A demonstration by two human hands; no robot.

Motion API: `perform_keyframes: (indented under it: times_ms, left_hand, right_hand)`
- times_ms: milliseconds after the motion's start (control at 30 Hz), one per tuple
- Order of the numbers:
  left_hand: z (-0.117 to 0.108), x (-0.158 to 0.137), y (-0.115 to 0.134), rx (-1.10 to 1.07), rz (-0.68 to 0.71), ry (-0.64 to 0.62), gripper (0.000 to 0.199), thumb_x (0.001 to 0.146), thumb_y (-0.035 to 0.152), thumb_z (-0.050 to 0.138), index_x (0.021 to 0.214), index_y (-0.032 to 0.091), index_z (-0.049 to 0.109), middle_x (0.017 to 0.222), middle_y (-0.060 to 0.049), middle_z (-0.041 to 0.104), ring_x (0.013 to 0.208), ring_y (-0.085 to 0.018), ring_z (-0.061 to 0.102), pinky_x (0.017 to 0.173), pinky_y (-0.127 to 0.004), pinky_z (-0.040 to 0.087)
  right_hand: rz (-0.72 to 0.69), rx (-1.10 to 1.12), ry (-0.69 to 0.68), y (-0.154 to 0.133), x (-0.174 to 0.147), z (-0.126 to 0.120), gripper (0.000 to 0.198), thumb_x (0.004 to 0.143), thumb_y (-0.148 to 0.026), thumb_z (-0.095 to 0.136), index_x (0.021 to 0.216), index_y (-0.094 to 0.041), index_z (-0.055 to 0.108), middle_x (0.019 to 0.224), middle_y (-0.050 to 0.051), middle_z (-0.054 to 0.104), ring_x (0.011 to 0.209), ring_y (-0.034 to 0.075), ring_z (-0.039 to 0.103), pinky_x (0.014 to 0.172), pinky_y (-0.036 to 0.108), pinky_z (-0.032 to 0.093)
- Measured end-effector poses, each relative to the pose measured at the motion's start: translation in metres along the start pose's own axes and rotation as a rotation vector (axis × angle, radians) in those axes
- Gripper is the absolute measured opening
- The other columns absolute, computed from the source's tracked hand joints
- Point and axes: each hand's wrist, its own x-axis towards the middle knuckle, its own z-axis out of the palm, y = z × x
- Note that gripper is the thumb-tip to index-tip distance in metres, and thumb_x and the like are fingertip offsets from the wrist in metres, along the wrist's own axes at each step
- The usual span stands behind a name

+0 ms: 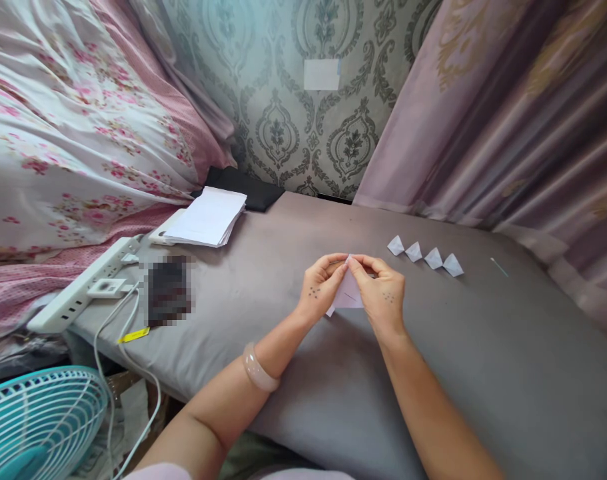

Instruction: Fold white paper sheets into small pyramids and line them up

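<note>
Between my two hands is a sheet of pale paper [352,293], held up by its top edge over the grey-covered table. My left hand [319,285] pinches it between thumb and fingers. From the other side my right hand [383,283] pinches the same top edge, the thumbs almost meeting. A short dark line shows on the paper. Below my left hand a small white paper piece [330,311] peeks out, mostly hidden. Beyond my right hand, several folded white paper shapes [434,258] stand in a slanting row.
A stack of white paper [206,217] lies at the back left near a black item [248,189]. At the left edge are a white power strip [90,283], cables and a blurred dark object [169,291]. A turquoise fan [38,420] stands lower left. A thin stick [500,267] lies far right.
</note>
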Motion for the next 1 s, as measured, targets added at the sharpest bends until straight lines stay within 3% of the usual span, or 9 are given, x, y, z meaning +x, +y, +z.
perform_keyframes:
  times_ms: [533, 767, 1000]
  left_hand:
    - [0.004, -0.002, 0.004, -0.027, 0.042, -0.01, 0.025, 0.077, 0.031, 0.071, 0.098, 0.018, 0.069, 0.09, -0.006, 0.074, 0.086, -0.019, 0.068, 0.084, -0.033, 0.049]
    - [0.004, -0.002, 0.004, -0.043, 0.061, 0.023, 0.021, 0.072, 0.029, 0.075, 0.09, 0.018, 0.071, 0.09, -0.005, 0.073, 0.088, -0.017, 0.066, 0.087, -0.032, 0.048]
    - [-0.001, 0.0, 0.008, -0.025, 0.005, 0.05, 0.025, 0.075, 0.038, 0.072, 0.089, 0.017, 0.072, 0.089, -0.005, 0.071, 0.077, -0.015, 0.063, 0.073, -0.028, 0.05]
  right_hand:
    - [0.077, 0.162, -0.041, 0.002, 0.001, 0.003, 0.021, 0.073, -0.037, 0.066, 0.079, -0.018, 0.071, 0.081, 0.005, 0.068, 0.068, 0.015, 0.06, 0.064, 0.029, 0.048]
    - [-0.083, 0.039, -0.029, -0.004, -0.001, 0.0, 0.015, 0.077, -0.031, 0.059, 0.075, -0.018, 0.067, 0.078, 0.003, 0.062, 0.069, 0.014, 0.056, 0.066, 0.029, 0.047]
    - [-0.138, -0.021, -0.077, -0.01, -0.004, -0.001, 0.015, 0.081, -0.029, 0.056, 0.078, -0.019, 0.067, 0.081, 0.003, 0.063, 0.071, 0.014, 0.058, 0.068, 0.029, 0.048]
